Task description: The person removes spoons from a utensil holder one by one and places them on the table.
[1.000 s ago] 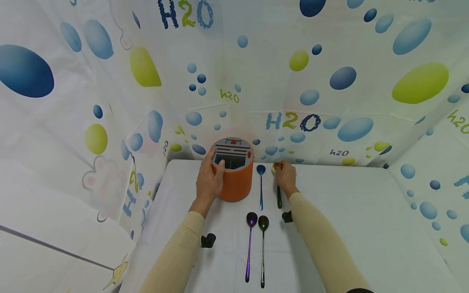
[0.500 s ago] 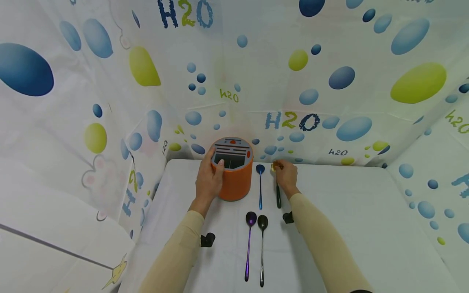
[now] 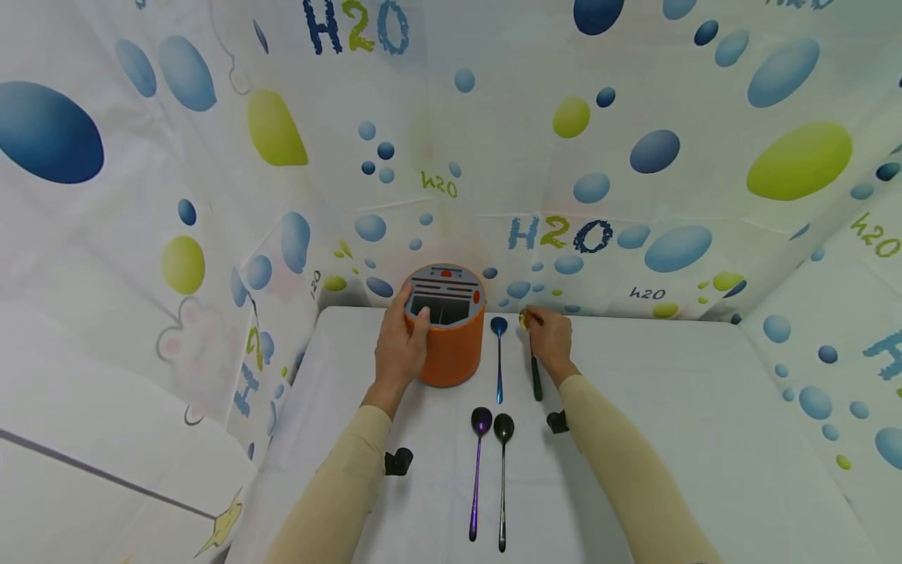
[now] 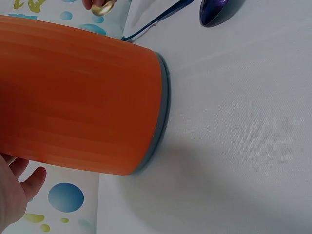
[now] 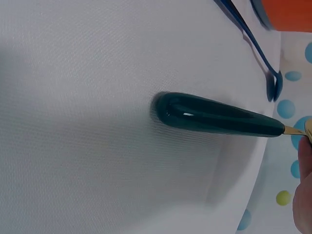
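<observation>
At the back of the white table stands an orange canister (image 3: 451,356) with a grey, patterned top. My left hand (image 3: 399,351) holds its left side, thumb over the front of the top edge. To the right, my right hand (image 3: 552,341) pinches a spoon near its gold bowl (image 3: 524,320). This spoon's dark green handle (image 5: 219,114) points toward me, its end low over the cloth. Between canister and right hand lies a blue spoon (image 3: 499,352). Closer to me, a purple spoon (image 3: 476,470) and a dark metallic spoon (image 3: 503,470) lie side by side, bowls away from me.
A white backdrop (image 3: 493,117) printed with bubbles and H2O lettering rises right behind the table and at both sides. White cloth (image 3: 655,392) covers the tabletop. A small black piece (image 3: 398,462) sticks out beside the left sleeve, another (image 3: 557,422) beside the right.
The head view drifts slightly. Both hands keep their holds, and the gold bowl shows a little narrower beside the right fingers. The canister and the other spoons stay put.
</observation>
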A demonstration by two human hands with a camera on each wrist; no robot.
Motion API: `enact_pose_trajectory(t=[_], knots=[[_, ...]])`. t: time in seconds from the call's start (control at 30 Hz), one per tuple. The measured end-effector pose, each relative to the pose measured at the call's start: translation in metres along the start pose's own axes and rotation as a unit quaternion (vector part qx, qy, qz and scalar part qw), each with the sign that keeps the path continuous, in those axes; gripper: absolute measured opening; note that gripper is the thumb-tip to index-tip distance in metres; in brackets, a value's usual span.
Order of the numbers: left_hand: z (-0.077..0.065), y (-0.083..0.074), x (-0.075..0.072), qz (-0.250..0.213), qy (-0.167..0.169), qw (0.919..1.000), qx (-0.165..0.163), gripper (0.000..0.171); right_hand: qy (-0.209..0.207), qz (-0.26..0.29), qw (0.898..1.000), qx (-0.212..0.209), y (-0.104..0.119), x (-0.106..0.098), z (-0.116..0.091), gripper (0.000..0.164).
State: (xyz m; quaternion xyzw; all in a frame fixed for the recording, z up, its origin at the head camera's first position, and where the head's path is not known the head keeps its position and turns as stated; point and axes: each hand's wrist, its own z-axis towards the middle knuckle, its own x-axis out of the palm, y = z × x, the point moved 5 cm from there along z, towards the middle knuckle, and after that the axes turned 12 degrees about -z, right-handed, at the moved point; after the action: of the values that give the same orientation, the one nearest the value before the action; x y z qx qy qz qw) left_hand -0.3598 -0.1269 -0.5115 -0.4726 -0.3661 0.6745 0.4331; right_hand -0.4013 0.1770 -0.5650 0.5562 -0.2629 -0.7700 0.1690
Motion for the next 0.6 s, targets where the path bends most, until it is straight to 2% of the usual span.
enact_pose_trajectory(t=[0.3, 0.6], knots=[[-0.001, -0.001, 0.0, 0.0, 0.001, 1.0, -0.003, 0.062, -0.019, 0.044, 0.999, -0.016, 0.005, -0.011, -0.002, 0.022], [0.0, 0.001, 0.0, 0.0, -0.006, 1.0, 0.003, 0.062, -0.044, 0.139, 0.988, -0.046, 0.009, -0.029, -0.01, 0.019]])
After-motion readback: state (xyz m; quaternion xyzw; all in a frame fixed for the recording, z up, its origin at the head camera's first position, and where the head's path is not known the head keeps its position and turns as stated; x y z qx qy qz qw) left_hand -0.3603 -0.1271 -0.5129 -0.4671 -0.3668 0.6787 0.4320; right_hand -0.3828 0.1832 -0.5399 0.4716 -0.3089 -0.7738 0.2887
